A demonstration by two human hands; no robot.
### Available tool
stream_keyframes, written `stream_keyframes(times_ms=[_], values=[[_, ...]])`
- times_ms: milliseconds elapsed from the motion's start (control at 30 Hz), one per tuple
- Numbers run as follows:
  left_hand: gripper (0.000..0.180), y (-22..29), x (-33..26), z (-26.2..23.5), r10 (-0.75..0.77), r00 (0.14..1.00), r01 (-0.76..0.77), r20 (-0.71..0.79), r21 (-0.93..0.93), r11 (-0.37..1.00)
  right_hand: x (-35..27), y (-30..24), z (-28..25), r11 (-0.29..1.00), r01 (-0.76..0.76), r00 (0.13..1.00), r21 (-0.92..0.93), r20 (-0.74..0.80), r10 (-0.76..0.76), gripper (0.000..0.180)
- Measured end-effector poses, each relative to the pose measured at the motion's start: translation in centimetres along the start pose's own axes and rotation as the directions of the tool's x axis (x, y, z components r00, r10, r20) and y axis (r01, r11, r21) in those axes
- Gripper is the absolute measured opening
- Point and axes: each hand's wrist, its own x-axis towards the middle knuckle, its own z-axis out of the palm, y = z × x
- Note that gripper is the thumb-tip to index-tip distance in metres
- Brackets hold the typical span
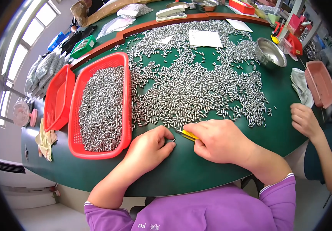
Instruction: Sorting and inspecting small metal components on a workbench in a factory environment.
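My left hand pinches a small silver metal piece between thumb and fingertips. Close to its right, my right hand is closed round a yellow utility knife, its dark tip pointing left toward that piece. Both hands are just above the near part of the green table. Beyond them spreads a thick layer of small silver bullet-shaped metal parts. To the left of my left hand, a red plastic basket is filled with the same kind of parts.
An empty-looking red basket leans beside the full one. Paper sheets lie on the parts, and a metal bowl stands far right. A wooden rim borders the back. At right, a co-worker's hand rests near a pink tray.
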Motion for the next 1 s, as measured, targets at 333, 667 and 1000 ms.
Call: stream_keyframes(times_ms=[333, 667, 1000], values=[[0.014, -0.2, 0.1, 0.8, 0.058, 0.995, -0.055, -0.085, 0.031, 0.998, -0.7, -0.6, 0.9, 0.998, 0.017, 0.998, -0.053, 0.069, -0.014, 0.042], [0.013, -0.4, 0.1, 0.8, 0.042, 0.995, -0.044, -0.092, -0.017, 0.999, -0.7, -0.5, 1.3, 0.998, 0.007, 0.997, 0.068, 0.077, -0.012, 0.038], [0.014, -0.6, 0.2, 0.9, 0.045, 0.994, -0.048, -0.102, -0.035, 0.998, -0.6, -0.6, 1.1, 0.997, 0.025, 0.999, 0.067, 0.046, -0.028, 0.038]])
